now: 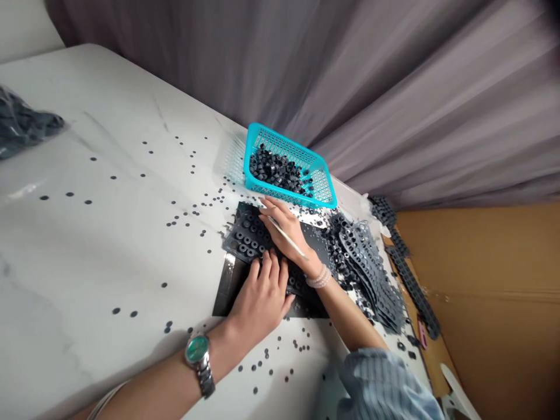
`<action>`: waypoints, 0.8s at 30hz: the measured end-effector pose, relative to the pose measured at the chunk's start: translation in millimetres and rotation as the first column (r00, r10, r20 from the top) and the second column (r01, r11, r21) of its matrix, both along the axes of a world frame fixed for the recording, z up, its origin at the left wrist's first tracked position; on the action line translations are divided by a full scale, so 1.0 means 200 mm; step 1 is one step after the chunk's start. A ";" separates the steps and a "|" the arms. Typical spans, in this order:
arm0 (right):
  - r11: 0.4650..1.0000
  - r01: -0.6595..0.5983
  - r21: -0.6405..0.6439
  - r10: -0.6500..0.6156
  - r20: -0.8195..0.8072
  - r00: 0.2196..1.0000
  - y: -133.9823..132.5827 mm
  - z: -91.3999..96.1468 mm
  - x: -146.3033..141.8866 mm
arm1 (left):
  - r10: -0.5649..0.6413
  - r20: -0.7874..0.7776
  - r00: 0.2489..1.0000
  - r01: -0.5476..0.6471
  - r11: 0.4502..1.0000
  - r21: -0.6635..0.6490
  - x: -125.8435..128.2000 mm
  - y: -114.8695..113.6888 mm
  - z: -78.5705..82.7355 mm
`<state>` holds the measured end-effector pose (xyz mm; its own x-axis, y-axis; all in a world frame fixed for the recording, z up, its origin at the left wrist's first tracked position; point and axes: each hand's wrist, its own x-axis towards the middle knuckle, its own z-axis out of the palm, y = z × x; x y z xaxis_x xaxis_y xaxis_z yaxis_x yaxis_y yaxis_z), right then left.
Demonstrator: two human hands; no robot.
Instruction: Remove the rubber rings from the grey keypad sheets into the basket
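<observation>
Near the middle of the white marble-patterned surface (87,262), the left hand (259,298) lies spread and pressed down on a dark rubber sheet (248,238) studded with rows of small rings. A silver wristwatch (198,356) with a green face circles that wrist. The right hand (284,230) rests on the same sheet just beyond the left, its fingers curled and pinching a thin pale stick (286,236) that runs back along the palm toward the wrist. A beaded bracelet (318,277) sits on this wrist, below which a striped sleeve (380,385) shows. Under the sheet's near edge lies a dark flat board (226,286). Just past the right hand stands a teal plastic basket (321,181) holding a heap of black rings (277,170). A pile of perforated grey rubber sheets (367,274) lies close to the right of the hands, and small black discs (188,219) are scattered over the surface. A clear bag of dark pieces (21,122) sits at the far left edge, before a grey curtain (306,70).
</observation>
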<state>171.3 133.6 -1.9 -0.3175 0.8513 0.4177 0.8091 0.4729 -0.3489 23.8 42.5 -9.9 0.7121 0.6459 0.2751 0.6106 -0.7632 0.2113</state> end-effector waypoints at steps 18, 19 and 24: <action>0.970 -0.214 -0.112 0.228 0.137 0.964 -0.11 0.08 -0.01 | 0.018 0.036 0.999 -0.019 1.000 0.017 0.01 0.00 -0.02; 0.970 -0.218 -0.108 0.232 0.141 0.962 -0.11 0.08 -0.01 | 0.018 0.037 0.999 -0.018 1.000 0.017 0.01 0.00 -0.01; 0.969 -0.236 -0.070 0.244 0.170 0.955 -0.11 0.07 -0.01 | 0.024 0.034 0.999 -0.025 0.999 0.029 0.01 0.00 -0.01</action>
<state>169.7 111.3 12.4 -0.5796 0.7587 0.2975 0.7244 0.6468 -0.2384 25.9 42.1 -12.2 0.6863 0.6543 0.3177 0.6218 -0.7544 0.2103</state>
